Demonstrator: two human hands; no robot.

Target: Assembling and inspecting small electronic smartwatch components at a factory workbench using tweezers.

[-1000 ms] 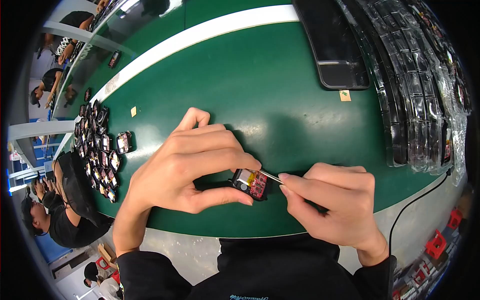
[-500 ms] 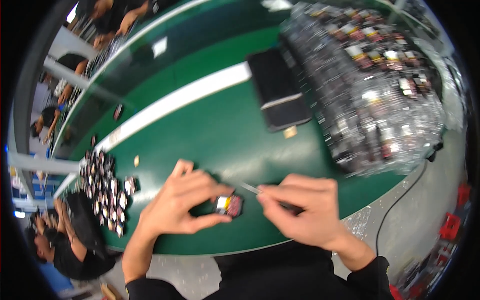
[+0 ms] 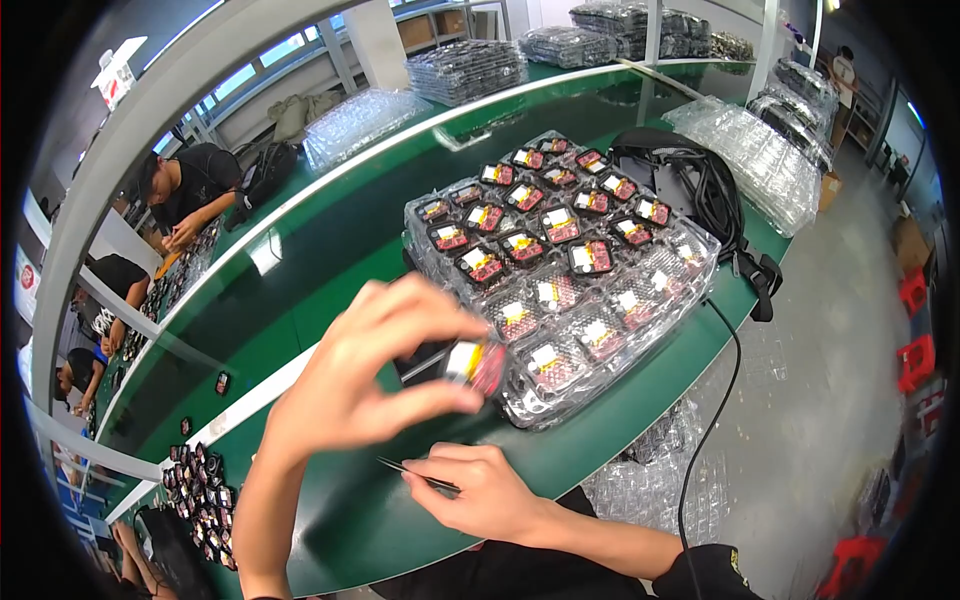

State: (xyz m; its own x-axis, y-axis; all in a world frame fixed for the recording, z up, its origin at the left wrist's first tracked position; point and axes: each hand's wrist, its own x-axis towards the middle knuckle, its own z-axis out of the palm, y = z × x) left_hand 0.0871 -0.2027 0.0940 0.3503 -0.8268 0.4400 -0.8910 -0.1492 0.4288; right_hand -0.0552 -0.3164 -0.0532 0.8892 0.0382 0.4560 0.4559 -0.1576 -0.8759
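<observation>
Between the thumb and fingers of my left hand (image 3: 365,365) is a small black square module (image 3: 476,367) with a white, yellow and red face, slightly blurred by motion. I hold it raised at the near left edge of a stack of clear plastic trays (image 3: 553,410). Several similar modules (image 3: 521,246) sit in the far pockets of the top tray; the near pockets show modules beneath the clear plastic. Lower down, by the table's front edge, my right hand (image 3: 490,492) is closed on thin tweezers (image 3: 432,480), their tips pointing left.
A loose heap of modules (image 3: 203,505) lies at the lower left of the green table (image 3: 350,525). A black bag (image 3: 690,165) rests behind the trays, and a black cable (image 3: 718,400) hangs over the right edge. Co-workers (image 3: 190,190) sit along the left.
My view has swung toward the trays. My left hand has carried the module from above the table to the tray's near edge. My right hand stays back with the tweezers, away from the module.
</observation>
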